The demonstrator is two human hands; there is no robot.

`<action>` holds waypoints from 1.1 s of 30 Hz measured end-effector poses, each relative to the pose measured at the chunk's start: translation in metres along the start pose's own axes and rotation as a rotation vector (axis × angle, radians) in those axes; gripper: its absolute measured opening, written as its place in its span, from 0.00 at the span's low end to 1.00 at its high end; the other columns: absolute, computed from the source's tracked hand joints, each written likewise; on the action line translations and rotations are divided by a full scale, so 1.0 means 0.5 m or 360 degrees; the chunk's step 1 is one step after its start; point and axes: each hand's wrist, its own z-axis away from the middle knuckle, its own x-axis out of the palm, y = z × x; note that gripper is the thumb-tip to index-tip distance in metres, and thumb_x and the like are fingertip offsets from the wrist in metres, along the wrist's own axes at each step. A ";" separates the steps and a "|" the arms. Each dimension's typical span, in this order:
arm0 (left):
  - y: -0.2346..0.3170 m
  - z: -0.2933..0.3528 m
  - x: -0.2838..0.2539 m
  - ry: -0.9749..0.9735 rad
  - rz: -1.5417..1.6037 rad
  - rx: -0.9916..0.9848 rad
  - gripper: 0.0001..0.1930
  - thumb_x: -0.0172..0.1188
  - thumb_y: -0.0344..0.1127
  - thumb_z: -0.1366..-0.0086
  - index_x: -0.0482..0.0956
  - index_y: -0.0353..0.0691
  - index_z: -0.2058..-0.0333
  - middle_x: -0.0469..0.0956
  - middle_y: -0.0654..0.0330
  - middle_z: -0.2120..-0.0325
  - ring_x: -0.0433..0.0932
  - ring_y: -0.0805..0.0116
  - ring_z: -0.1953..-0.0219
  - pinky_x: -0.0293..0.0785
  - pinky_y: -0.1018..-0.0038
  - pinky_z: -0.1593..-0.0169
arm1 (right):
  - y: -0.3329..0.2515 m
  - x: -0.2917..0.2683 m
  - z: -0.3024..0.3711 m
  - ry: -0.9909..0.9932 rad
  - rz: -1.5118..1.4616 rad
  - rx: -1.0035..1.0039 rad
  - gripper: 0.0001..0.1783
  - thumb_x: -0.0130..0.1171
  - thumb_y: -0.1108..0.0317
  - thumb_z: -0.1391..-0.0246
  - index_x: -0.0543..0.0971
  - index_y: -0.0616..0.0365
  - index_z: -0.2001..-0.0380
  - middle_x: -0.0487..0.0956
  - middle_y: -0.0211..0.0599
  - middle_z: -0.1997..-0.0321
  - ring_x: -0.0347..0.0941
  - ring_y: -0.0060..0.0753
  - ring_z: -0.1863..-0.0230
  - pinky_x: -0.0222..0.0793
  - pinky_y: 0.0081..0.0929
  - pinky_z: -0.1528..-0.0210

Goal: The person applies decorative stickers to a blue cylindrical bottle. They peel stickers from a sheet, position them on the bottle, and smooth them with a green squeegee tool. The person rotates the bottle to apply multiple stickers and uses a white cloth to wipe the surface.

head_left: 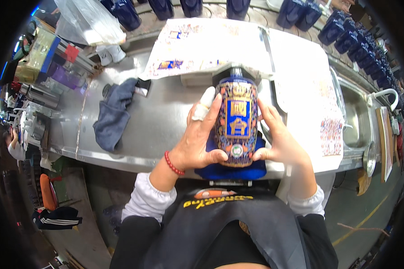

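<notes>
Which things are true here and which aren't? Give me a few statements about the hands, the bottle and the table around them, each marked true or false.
1. The left hand and the right hand are both on the patterned bottle. True.
2. The red bracelet is worn on the right. False: the red bracelet is worn on the left.
3. A blue-grey cloth lies on the metal table, left of the hands. True.
4. The sink is left of the bottle. False: the sink is to its right.
5. One of the left hand's fingers has a white covering. True.
</notes>
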 end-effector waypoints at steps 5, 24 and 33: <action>-0.010 -0.023 -0.006 0.0032 -0.0202 -0.0014 0.57 0.50 0.78 0.39 0.50 0.37 0.26 0.49 0.37 0.28 0.51 0.40 0.28 0.42 0.51 0.28 | 0.006 -0.006 -0.020 0.0085 0.0019 -0.0142 0.68 0.76 0.40 0.58 0.48 0.55 0.23 0.51 0.57 0.24 0.53 0.56 0.25 0.59 0.46 0.29; -0.012 -0.017 -0.012 -0.0068 0.0139 -0.0184 0.62 0.56 0.77 0.43 0.47 0.33 0.27 0.51 0.38 0.28 0.52 0.41 0.28 0.41 0.56 0.27 | 0.015 -0.015 -0.008 0.0065 -0.0031 -0.0072 0.73 0.73 0.32 0.62 0.47 0.60 0.24 0.56 0.54 0.24 0.63 0.45 0.37 0.63 0.41 0.34; 0.051 0.083 0.023 0.0107 -0.0601 -0.0017 0.61 0.69 0.65 0.45 0.47 0.30 0.28 0.76 0.50 0.51 0.74 0.51 0.48 0.46 0.42 0.31 | 0.007 0.061 0.084 0.0357 0.0277 -0.0196 0.71 0.78 0.46 0.62 0.46 0.62 0.24 0.62 0.51 0.27 0.70 0.39 0.45 0.63 0.40 0.34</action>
